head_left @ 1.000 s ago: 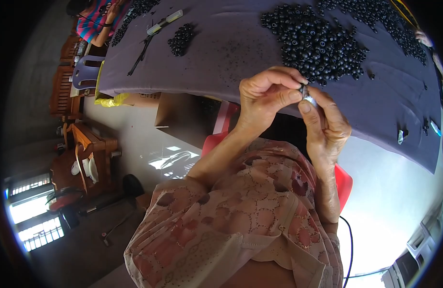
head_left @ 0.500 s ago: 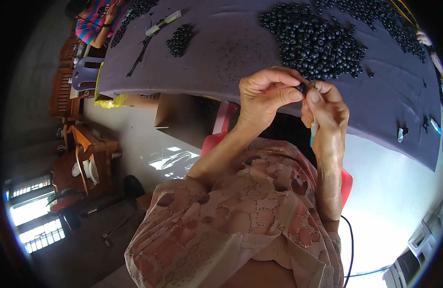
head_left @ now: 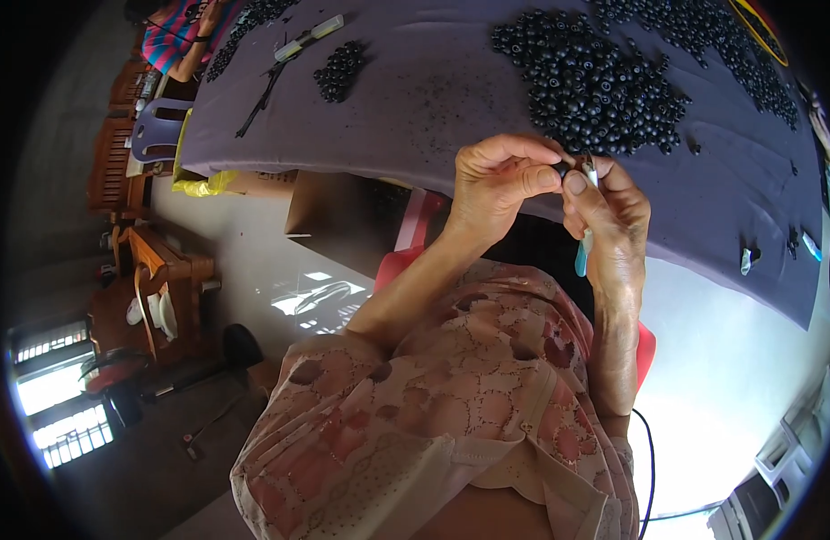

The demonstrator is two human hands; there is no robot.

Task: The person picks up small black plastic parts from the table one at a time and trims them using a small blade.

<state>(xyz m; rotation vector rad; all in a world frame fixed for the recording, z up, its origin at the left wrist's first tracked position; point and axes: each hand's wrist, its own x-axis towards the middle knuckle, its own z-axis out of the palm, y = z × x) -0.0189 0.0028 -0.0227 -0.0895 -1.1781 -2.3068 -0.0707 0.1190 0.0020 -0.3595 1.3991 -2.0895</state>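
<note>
Head view: the left hand point(head_left: 496, 180) pinched a small black bead point(head_left: 559, 168). The right hand point(head_left: 613, 216), its grip clenched on a pale blue tool point(head_left: 581, 256), met it above the bench point(head_left: 433, 99).

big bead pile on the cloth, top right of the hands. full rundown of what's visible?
The big bead pile is a loose heap of small round black beads, glossy, many showing a pale dot that looks like a hole. It lies spread flat on the purple cloth, ragged at the edges with strays around it. It sits just beyond the left hand and right hand; neither touches it. A smaller heap lies apart to its left.
</note>
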